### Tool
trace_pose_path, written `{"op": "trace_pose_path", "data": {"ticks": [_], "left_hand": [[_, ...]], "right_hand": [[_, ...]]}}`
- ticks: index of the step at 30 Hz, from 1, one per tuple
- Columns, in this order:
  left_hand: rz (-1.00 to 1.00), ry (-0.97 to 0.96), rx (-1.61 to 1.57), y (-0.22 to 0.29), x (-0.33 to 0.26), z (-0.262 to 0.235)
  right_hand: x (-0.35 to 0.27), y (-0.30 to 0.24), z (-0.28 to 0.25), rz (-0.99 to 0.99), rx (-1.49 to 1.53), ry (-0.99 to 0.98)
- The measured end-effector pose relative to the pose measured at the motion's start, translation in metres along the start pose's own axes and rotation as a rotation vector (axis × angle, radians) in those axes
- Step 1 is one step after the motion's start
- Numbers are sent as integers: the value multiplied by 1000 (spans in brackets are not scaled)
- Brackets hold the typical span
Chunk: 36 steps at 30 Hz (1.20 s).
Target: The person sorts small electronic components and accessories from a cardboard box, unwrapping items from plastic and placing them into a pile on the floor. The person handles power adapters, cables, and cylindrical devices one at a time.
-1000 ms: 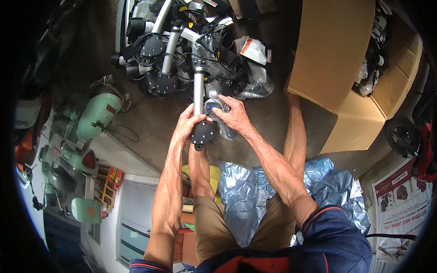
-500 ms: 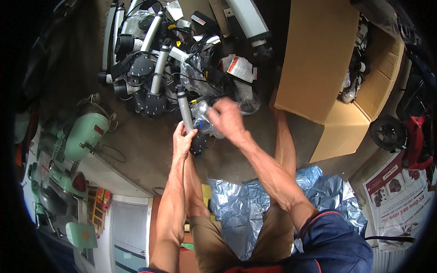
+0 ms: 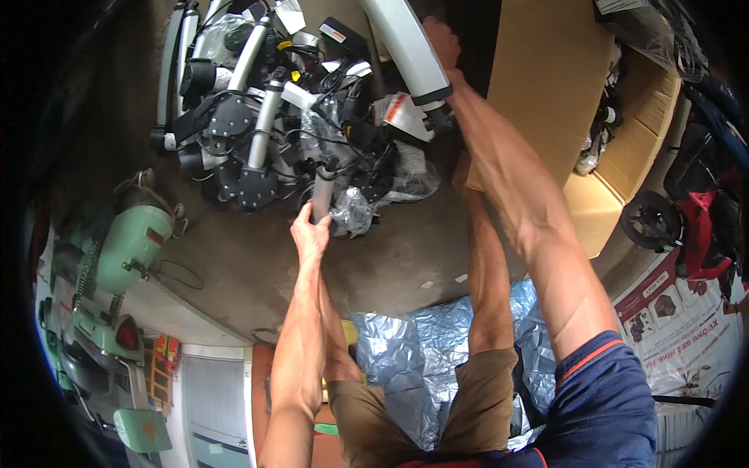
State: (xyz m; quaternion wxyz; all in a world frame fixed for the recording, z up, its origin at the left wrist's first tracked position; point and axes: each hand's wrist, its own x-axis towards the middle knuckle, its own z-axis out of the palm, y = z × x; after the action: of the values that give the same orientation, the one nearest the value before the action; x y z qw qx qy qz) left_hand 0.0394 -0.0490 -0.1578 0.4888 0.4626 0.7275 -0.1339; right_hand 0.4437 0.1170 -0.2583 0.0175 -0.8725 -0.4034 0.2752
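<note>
My left hand (image 3: 310, 232) is closed round the lower part of a silver tube-shaped linear actuator (image 3: 322, 189), held upright at the near edge of a pile. Clear plastic wrap (image 3: 353, 209) bunches just right of it. My right arm stretches far forward, and my right hand (image 3: 442, 43) is beside a large grey motor column (image 3: 408, 48) with a black end. Its fingers are partly hidden by the column and lie in shadow, so whether they grip it cannot be made out. More silver actuators (image 3: 267, 121) with black gear housings lie tangled with cables in the pile.
A big open cardboard box (image 3: 546, 93) stands at the right, with wrapped parts inside. Silver plastic sheeting (image 3: 390, 343) lies near my legs. A green scooter (image 3: 133, 246) stands at the left. A red vehicle (image 3: 702, 234) and a printed banner (image 3: 679, 335) are at the right.
My right hand has moved from beside the held actuator, forward and right to the grey motor column. My left hand keeps its hold on the actuator. The view has shifted slightly.
</note>
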Motion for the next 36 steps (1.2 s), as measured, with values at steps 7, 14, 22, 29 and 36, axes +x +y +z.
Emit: {"op": "trace_pose_path", "data": {"ticks": [7, 14, 22, 29, 36], "left_hand": [[12, 38, 49, 23, -1, 10], [405, 496, 91, 75, -21, 25], [687, 65, -269, 193, 81, 58], [17, -314, -1385, 274, 58, -12], [146, -525, -1099, 384, 74, -64]], "right_hand": [[-11, 7, -22, 11, 148, 91], [-7, 21, -23, 62, 209, 165], [-71, 8, -71, 73, 84, -397], [-195, 59, -35, -34, 13, -851], [-163, 12, -134, 221, 815, 119]]}}
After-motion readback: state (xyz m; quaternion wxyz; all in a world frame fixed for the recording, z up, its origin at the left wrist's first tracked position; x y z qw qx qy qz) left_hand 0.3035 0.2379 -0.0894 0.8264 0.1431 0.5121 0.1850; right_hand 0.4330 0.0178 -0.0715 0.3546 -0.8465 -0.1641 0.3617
